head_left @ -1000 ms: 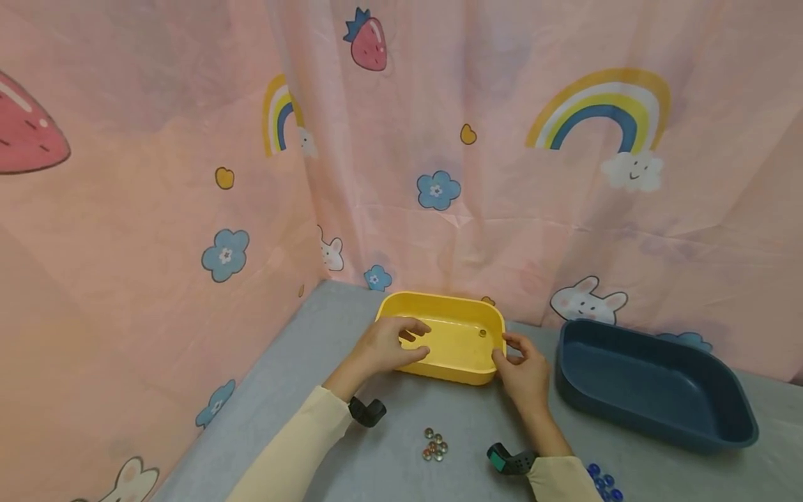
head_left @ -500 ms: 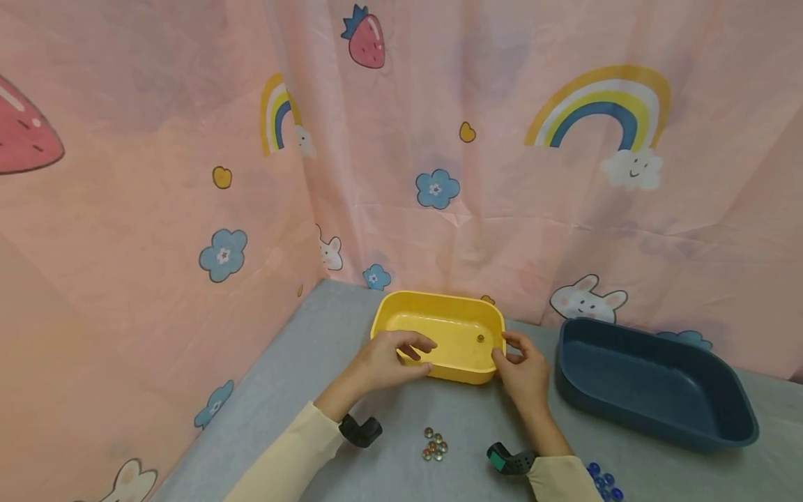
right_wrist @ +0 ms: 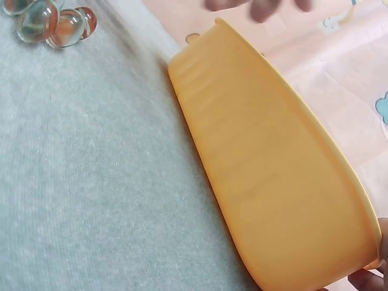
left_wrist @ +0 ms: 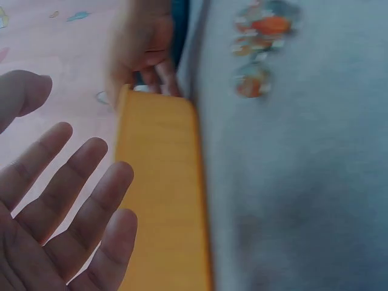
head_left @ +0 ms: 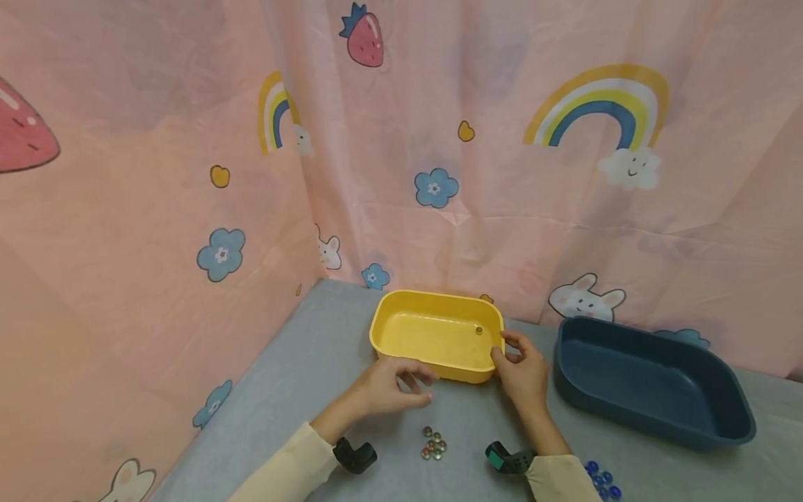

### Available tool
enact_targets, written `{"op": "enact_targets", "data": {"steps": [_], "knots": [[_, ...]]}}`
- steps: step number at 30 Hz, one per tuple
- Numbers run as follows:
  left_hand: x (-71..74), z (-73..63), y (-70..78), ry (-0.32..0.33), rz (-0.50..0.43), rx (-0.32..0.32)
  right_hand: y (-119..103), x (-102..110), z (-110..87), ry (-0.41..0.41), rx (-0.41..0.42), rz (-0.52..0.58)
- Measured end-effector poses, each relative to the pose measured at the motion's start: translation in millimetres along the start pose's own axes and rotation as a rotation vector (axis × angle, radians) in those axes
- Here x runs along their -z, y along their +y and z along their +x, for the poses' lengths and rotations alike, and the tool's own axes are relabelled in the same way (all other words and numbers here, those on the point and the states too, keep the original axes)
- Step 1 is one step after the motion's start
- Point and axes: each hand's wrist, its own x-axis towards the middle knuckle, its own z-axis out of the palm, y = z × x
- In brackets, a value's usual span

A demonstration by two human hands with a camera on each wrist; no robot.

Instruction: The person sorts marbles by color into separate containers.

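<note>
A yellow plastic tray [head_left: 426,336] stands on the grey cloth near the back curtain, with one small marble [head_left: 479,330] toward its right end. My right hand [head_left: 525,369] grips the tray's right end, thumb on the inner side of the rim. Just in front of the tray's near wall is my left hand [head_left: 390,388], fingers spread loosely around nothing. In the left wrist view its palm and straight fingers [left_wrist: 116,188] show beside the tray's outer wall [left_wrist: 163,188]. Several clear glass marbles [head_left: 433,444] with coloured centres lie on the cloth before the tray.
To the right stands a larger dark blue basin [head_left: 652,383]. Several blue marbles [head_left: 603,481] lie by the right sleeve, partly cut off by the frame's lower edge. A pink patterned curtain [head_left: 389,139] closes off the back and left.
My left hand has drawn back toward me, from over the tray to in front of its near wall. My right hand keeps its hold, and the marble inside the tray has shifted slightly.
</note>
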Motion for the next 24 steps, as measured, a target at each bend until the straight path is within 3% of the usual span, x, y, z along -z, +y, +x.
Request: {"op": "enact_targets", "data": {"steps": [6, 16, 24], "knots": [[-11.6, -5.1, -12.4, -0.083, 0.018, -0.005, -1.6, 1.4, -0.5, -0.004, -0.006, 0.003], [-21.1, -11.6, -18.8, -0.131, 0.072, 0.002, -0.3, 0.2, 0.1, -0.013, -0.024, 0.004], [-24.7, -14.0, -20.0, -0.157, 0.055, 0.042, -0.5, 0.1, -0.4, -0.01, -0.015, 0.011]]}}
